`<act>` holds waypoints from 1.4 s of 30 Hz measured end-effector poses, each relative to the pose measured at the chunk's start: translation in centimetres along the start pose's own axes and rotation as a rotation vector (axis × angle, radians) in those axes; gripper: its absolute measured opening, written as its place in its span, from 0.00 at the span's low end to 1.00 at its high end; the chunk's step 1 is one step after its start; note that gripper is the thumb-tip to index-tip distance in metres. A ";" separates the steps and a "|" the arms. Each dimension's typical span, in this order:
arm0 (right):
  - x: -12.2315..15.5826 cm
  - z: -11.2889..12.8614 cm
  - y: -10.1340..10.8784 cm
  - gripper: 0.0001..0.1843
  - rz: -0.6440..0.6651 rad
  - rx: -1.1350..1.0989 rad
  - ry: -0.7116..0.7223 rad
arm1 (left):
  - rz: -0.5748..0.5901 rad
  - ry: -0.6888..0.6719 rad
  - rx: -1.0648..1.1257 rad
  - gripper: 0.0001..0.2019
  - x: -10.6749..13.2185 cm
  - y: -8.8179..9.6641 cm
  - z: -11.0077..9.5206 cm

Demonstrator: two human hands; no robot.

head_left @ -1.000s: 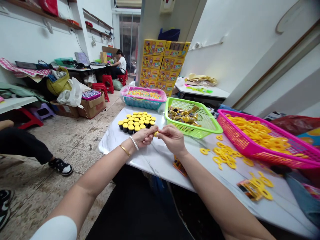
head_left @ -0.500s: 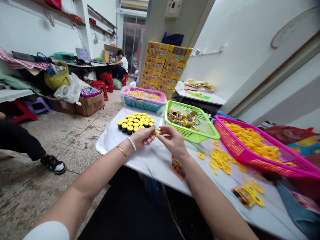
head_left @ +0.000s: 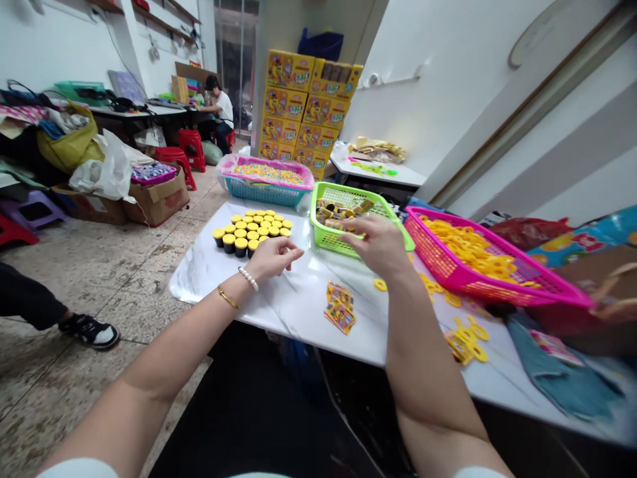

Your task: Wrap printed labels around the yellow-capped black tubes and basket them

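My left hand (head_left: 275,257) hovers over the white table, beside black jars with yellow lids (head_left: 252,229) standing in a close group. Its fingers are curled together and nothing shows between them. Over the near side of the green basket (head_left: 332,240) is my right hand (head_left: 381,244), its fingers apart and slightly blurred, with nothing seen in them. Inside that basket lie small jars with yellow printed labels (head_left: 332,211), partly behind my right hand. Printed stickers or cards (head_left: 340,309) lie in a small pile on the table between my forearms.
A pink basket (head_left: 497,282) of yellow rings stands at the right; loose rings (head_left: 470,332) lie before it. Behind the jars is a teal basket (head_left: 269,192) of coloured beads. Yellow boxes (head_left: 308,109) are stacked beyond. Another person's hand (head_left: 617,295) is at the right edge.
The small yellow-labelled jar held between both hands is no longer in them. My right hand has moved right over the green basket and opened. The view has turned slightly.
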State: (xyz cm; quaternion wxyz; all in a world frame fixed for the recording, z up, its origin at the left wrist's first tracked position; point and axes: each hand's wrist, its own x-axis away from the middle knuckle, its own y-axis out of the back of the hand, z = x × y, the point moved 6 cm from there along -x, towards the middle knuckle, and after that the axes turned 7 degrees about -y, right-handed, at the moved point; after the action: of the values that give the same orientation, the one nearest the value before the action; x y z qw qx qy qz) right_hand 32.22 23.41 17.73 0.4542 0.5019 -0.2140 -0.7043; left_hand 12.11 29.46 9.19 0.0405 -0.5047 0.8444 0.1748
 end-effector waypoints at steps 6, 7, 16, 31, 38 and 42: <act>8.7 1.2 -4.6 0.05 0.946 -0.174 0.059 | 0.100 0.054 0.095 0.09 0.1 -0.6 -0.1; 9.3 1.1 -4.8 0.05 0.928 -0.221 0.029 | 0.111 0.056 0.101 0.08 0.1 -0.7 -0.2; 7.5 -0.5 -3.8 0.12 0.509 -0.409 -0.007 | 0.195 0.069 0.267 0.14 0.2 -1.2 -0.3; 1.9 1.6 -9.6 0.21 0.441 -0.846 -0.440 | 0.071 0.037 0.302 0.21 -0.8 -0.6 0.7; 3.2 3.0 -9.6 0.25 0.313 -0.736 -0.365 | -0.324 -0.012 0.228 0.16 3.3 1.6 -1.0; 4.8 5.9 -9.1 0.26 0.299 -0.604 -0.159 | -0.522 -0.091 0.090 0.13 9.9 2.9 -2.8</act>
State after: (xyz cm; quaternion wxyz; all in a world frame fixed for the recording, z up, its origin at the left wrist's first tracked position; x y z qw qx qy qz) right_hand 22.67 22.87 10.77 0.6624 0.2515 -0.1016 -0.6984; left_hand 5.05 21.43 10.12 0.1447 -0.6948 0.6898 0.1431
